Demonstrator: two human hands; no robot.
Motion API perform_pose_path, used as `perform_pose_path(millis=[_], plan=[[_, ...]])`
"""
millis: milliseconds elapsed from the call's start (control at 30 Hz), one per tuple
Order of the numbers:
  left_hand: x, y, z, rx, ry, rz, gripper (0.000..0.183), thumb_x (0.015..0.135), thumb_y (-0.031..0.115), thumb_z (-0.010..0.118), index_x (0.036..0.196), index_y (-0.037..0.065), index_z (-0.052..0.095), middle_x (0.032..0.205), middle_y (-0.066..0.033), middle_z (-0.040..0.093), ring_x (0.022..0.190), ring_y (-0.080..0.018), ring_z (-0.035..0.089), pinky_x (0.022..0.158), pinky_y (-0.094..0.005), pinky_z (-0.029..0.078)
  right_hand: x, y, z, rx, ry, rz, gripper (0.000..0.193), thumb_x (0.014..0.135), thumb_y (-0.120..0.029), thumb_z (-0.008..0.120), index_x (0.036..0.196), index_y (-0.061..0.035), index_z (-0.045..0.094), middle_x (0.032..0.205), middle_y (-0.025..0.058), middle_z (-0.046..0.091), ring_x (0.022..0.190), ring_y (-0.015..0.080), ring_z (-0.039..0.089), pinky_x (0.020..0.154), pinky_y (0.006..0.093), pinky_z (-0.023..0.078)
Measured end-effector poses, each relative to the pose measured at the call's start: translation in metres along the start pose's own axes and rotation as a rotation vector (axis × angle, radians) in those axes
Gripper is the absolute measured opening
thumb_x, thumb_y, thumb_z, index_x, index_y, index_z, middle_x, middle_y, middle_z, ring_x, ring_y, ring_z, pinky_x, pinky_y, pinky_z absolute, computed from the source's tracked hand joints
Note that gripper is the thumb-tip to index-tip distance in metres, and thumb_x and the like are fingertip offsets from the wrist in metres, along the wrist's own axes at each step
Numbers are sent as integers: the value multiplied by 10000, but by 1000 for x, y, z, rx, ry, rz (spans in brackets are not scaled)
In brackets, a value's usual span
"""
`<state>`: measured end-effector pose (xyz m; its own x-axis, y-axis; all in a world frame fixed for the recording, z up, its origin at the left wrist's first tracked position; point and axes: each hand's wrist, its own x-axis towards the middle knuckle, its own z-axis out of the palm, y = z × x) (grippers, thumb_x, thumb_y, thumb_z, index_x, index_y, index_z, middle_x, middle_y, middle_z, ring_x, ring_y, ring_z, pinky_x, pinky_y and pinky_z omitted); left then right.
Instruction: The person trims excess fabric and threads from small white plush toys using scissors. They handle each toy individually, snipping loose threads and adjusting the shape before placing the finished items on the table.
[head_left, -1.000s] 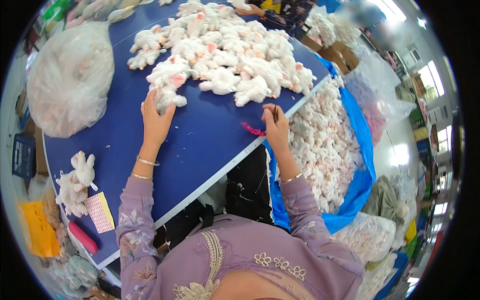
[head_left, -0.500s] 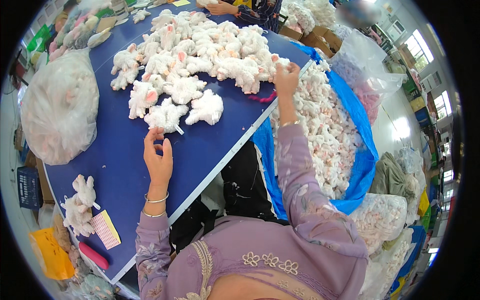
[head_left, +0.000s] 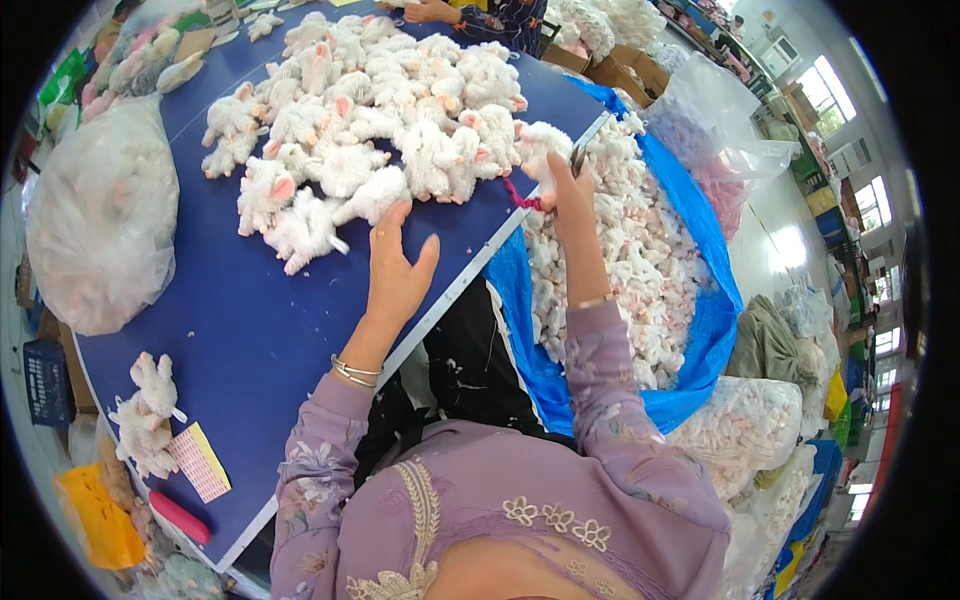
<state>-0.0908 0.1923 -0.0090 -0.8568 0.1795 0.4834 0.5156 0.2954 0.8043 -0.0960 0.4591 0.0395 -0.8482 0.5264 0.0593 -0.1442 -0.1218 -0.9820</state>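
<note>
My right hand [head_left: 572, 205] is closed at the table's right edge around what look like small thread snips [head_left: 578, 158], their dark metal tips poking up past the fingers. A magenta cord [head_left: 520, 197] runs from the table to this hand. Against its fingers lies a white plush toy [head_left: 543, 143]. My left hand [head_left: 395, 270] is open, thumb spread, its fingertips touching another white plush toy [head_left: 374, 195] at the pile's near edge. Next to that one lies a plush toy [head_left: 304, 230] with a small white tag. The pile of fluffy white toys [head_left: 350, 110] with pink ears spreads beyond both hands.
The blue table [head_left: 260, 350] carries two plush toys [head_left: 148, 415], a printed card [head_left: 201, 462] and a pink case [head_left: 180, 516] at near left. A full plastic bag [head_left: 100, 215] stands left. Right of the table, a blue sack [head_left: 722, 330] holds many white toys. Another person's hand [head_left: 432, 11] shows at the far side.
My left hand has moved right and forward onto a plush toy. My right hand has closed around the snips, and the magenta cord now leads to it. Toys at the near edge have shifted.
</note>
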Motion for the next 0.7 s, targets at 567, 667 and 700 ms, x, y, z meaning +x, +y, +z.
perform_pose_path(millis=[567,667,700], plan=[[-22,34,-13,-878,-447,-628,324,872,92,565,1155,-64,566,1015,-129,667,793,-191,685,718,-300,548,-134,-12,33,-337,-390,164,313,889,-98,616,1173,11,543,988,59,604,823,84,550,696,232,465],[-26,13,-18,-906,-295,-637,258,892,109,554,1073,-62,620,904,-81,678,740,-116,648,645,-243,511,-131,-12,36,-299,-378,218,172,899,-117,616,1023,0,594,792,-2,593,645,45,498,564,195,410],[-26,5,-23,-918,-307,-647,253,895,114,554,1065,-59,625,883,-69,672,718,-102,631,626,-239,499,-128,-9,35,-264,-360,217,136,902,-120,613,975,-6,604,729,-24,581,584,30,471,517,184,386]])
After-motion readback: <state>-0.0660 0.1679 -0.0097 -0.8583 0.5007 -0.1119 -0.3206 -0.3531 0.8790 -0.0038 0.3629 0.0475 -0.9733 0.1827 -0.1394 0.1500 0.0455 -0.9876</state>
